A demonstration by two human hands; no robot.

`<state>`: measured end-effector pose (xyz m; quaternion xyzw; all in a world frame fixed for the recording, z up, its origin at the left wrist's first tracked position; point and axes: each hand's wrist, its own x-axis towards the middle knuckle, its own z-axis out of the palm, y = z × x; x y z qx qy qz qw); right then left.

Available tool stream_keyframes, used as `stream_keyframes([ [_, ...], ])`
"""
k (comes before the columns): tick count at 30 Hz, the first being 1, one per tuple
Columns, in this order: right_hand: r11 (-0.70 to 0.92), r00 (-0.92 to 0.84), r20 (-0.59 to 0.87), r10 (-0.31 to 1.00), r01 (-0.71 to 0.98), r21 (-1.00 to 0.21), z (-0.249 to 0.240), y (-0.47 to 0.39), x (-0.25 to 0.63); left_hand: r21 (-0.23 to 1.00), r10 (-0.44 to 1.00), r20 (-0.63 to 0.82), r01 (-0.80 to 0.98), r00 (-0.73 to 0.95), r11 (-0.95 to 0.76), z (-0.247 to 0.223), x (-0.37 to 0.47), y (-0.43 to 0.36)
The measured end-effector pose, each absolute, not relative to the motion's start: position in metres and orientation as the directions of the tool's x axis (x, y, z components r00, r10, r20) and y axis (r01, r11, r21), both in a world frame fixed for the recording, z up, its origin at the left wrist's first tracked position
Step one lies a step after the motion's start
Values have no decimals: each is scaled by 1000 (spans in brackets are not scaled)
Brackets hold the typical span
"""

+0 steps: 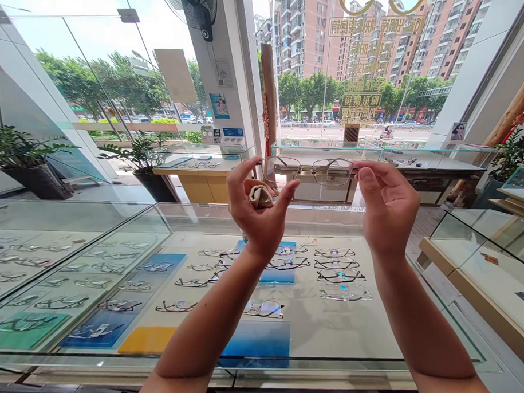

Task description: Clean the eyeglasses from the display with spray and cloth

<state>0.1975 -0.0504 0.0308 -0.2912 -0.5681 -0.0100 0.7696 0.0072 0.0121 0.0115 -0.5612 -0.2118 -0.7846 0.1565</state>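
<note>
A pair of thin-rimmed eyeglasses [333, 171] is held up level above the glass showcase, at about the height of the far counters. At its left end, my left hand [263, 222] grips the frame, the index finger by the outer rim and the thumb near the lower edge of the lens. A crumpled beige cloth [261, 197] is tucked in that same palm. My right hand [390, 209] pinches the right end of the frame between thumb and index finger. Fingers partly hide both ends of the eyeglasses.
Below my arms lies a glass showcase [308, 336] with rows of spectacle frames [339, 276] inside. Another glass case [491, 273] stands at the right. Farther off are low counters [197, 185], potted plants [145, 164] and large windows onto a street.
</note>
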Motion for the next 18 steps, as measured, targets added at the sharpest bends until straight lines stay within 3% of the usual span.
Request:
stream_keyframes([
  [8, 857, 380, 855, 353, 236, -459, 32, -51, 196, 125, -19, 954, 454, -300, -882, 10, 5, 15],
  [18, 858, 345, 868, 358, 246, -451, 32, -51, 197, 128, -30, 946, 458, -322, -880, 11, 5, 16],
])
